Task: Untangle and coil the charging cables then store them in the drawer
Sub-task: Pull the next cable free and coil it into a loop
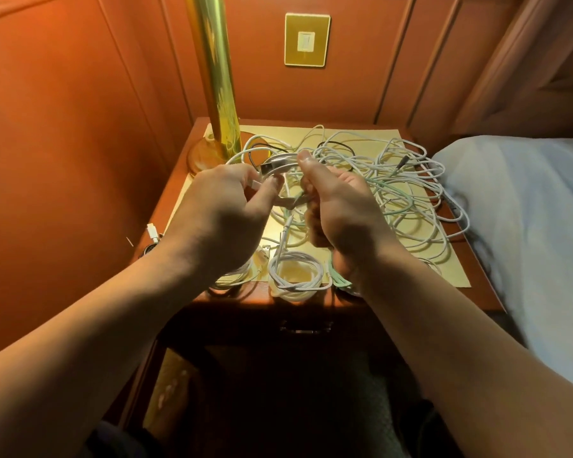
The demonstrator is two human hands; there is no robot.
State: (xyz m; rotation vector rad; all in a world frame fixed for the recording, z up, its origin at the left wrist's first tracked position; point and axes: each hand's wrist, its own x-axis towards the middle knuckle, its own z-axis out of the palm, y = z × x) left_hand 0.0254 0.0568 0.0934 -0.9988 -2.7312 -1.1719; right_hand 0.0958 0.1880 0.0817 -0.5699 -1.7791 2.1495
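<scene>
Step in hand: coiling one white cable (280, 160) lifted out of the tangle; untangling is only partly done.

Left hand (225, 206) is pinching a connector end between thumb and fingertips, its grip clenched on the plug. Right hand (331, 203) is holding the gathered loops of the same white cable, grip curled round them, thumb pointing up. Both hands are working just above the bedside bench (450, 272), in front of the brass lamp post (214, 71).

The main tangle of white and pale-green cables (407, 193) is lying on the right half of the bench, loops overlapping, strands not separable by eye. A finished white coil (295, 271) is sitting at the front edge; another coil (235, 276) is lying partly hidden under the left wrist, and a green coil (339, 279) under the right wrist.

The drawer (305, 328) below the front edge is appearing closed, handle dim.

Judgement: next move is calling for tucking or wrapping the free end round the held loops, then laying that coil beside the others. Whether the held cable is trailing into the tangle cannot be told; if so, it needs drawing out gently first. Storing in the drawer is not yet started.
</scene>
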